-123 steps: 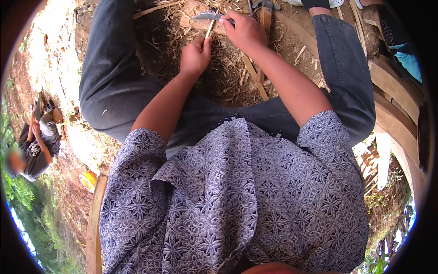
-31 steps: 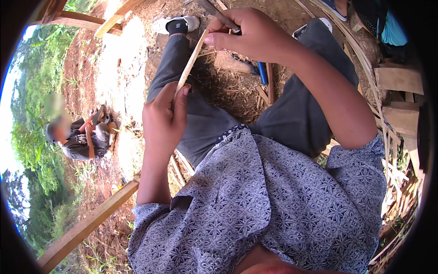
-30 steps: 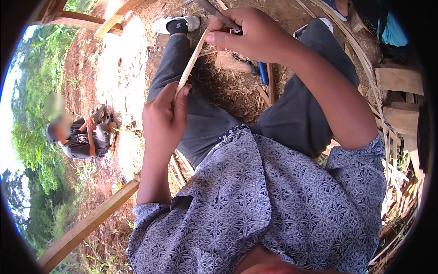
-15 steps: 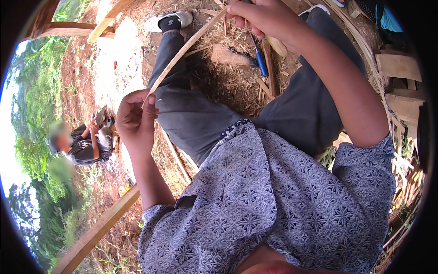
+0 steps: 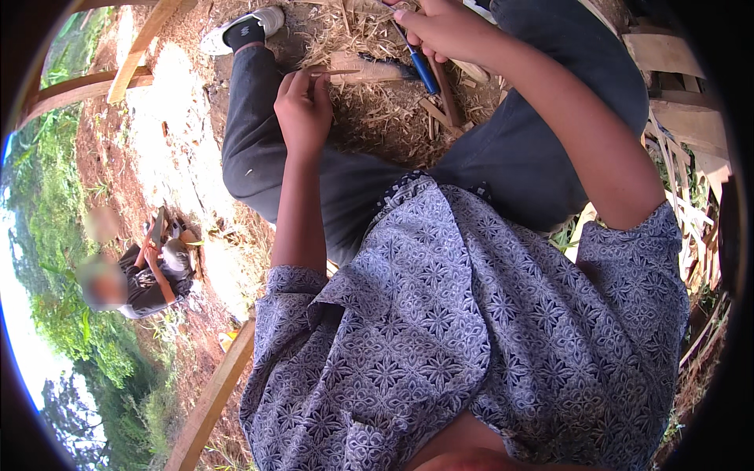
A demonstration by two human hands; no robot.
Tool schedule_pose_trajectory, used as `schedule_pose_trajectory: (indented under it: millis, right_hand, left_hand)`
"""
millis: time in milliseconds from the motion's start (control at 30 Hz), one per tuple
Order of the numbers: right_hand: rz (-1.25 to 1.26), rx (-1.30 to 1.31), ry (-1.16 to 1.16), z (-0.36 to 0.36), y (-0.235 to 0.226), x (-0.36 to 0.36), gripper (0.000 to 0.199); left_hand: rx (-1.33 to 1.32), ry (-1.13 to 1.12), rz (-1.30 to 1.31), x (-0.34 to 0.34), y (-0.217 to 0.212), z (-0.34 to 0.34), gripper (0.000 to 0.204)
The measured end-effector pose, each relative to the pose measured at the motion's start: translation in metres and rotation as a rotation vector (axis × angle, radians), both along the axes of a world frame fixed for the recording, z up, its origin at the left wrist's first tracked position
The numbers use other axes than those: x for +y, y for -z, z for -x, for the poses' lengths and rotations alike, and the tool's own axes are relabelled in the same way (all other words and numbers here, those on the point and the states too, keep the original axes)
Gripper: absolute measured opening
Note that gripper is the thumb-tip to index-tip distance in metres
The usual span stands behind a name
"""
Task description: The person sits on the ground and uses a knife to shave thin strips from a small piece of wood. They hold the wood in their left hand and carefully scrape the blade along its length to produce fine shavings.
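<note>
My left hand (image 5: 305, 114) is closed above my left knee, pinching a thin pale wooden strip (image 5: 338, 72) whose visible end points right. Near the upper edge, my right hand (image 5: 452, 30) is curled shut around something; only a narrow dark bit shows by its fingertips, and I cannot make out its kind. Between my legs, below the right hand, a blue-handled tool (image 5: 424, 72) lies on the shavings. Beside it are a narrow brown wooden slat (image 5: 448, 98) and a flat wooden block (image 5: 365, 69) with a dark object across its right end.
Wood shavings (image 5: 369, 110) cover the ground between my legs. A wooden pole (image 5: 212, 400) slants at lower left, and beams (image 5: 145, 47) cross the upper left. Another person (image 5: 153, 271) sits at the left with something in their hands. Split wood pieces (image 5: 679, 125) are piled at right.
My left hand has moved up and right, now turned with its back showing. The long strip no longer spans both hands. My right hand has shifted slightly toward the upper edge.
</note>
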State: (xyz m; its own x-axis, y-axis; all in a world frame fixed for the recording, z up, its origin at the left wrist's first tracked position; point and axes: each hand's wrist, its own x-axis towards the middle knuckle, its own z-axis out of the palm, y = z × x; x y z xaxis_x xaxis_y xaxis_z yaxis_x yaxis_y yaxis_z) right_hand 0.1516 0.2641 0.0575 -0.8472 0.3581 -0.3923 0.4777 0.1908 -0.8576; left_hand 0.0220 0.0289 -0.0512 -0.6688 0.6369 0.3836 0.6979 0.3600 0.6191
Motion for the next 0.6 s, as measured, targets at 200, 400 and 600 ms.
schedule_pose_trajectory:
  millis: [200,400,600]
  right_hand:
    - [0.108,-0.102,0.143,-0.012,0.095,-0.020,0.042]
    - [0.202,-0.181,0.151,-0.014,0.165,-0.057,0.027]
    - [0.183,-0.087,0.073,-0.008,0.165,-0.080,0.024]
  left_hand:
    - [-0.011,-0.063,0.009,0.016,0.013,-0.008,0.007]
    - [0.112,-0.074,0.423,0.000,-0.014,0.000,0.020]
    - [0.061,-0.040,0.576,-0.005,-0.038,-0.016,0.023]
